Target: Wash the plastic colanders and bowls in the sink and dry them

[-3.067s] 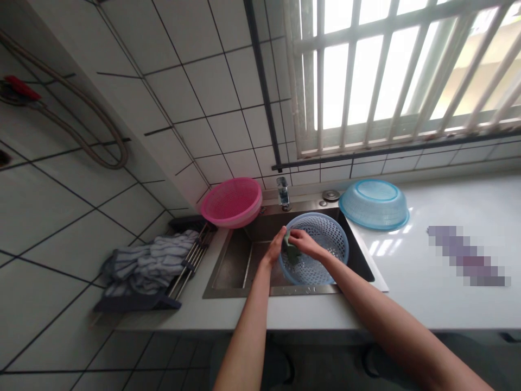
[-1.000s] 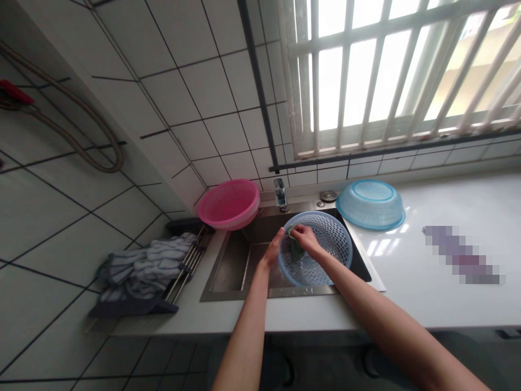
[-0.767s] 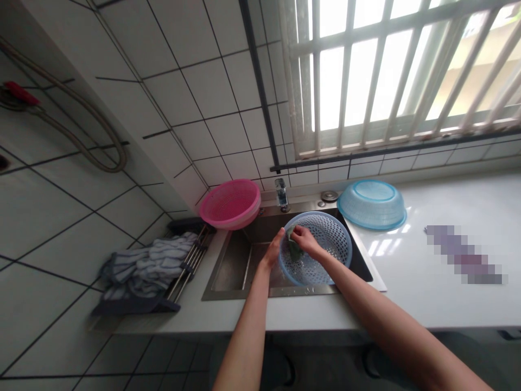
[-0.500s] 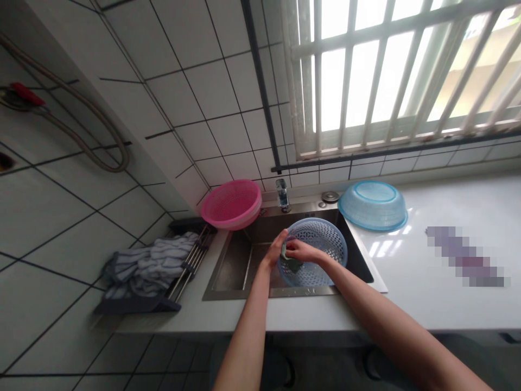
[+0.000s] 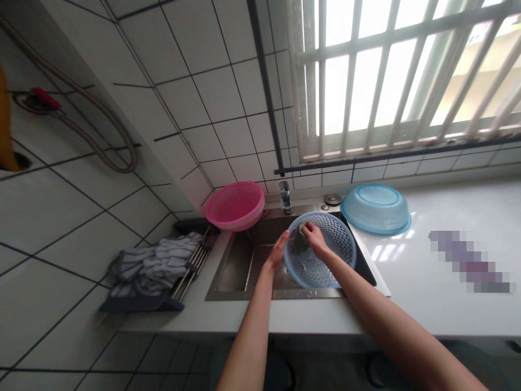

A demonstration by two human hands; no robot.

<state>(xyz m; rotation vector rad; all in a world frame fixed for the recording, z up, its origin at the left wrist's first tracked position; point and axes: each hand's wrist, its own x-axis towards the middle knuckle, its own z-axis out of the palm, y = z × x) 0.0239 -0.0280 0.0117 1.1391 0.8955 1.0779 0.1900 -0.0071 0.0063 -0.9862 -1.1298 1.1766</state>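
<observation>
A pale blue plastic colander with a perforated wall is held over the metal sink. My left hand grips its left rim, the thumb near the edge and the other fingers mostly hidden behind the wall. Inside the colander, my right hand is closed on a grey-green cloth, which lies against the inner wall at the upper left.
A pink basket stands at the sink's back left corner, beside the faucet. An upturned blue basin rests on the counter at right. Striped cloth lies on a rack at left.
My right hand has moved the cloth up and to the right along the colander's inner wall. The colander has shifted slightly right, and the view has shifted a little.
</observation>
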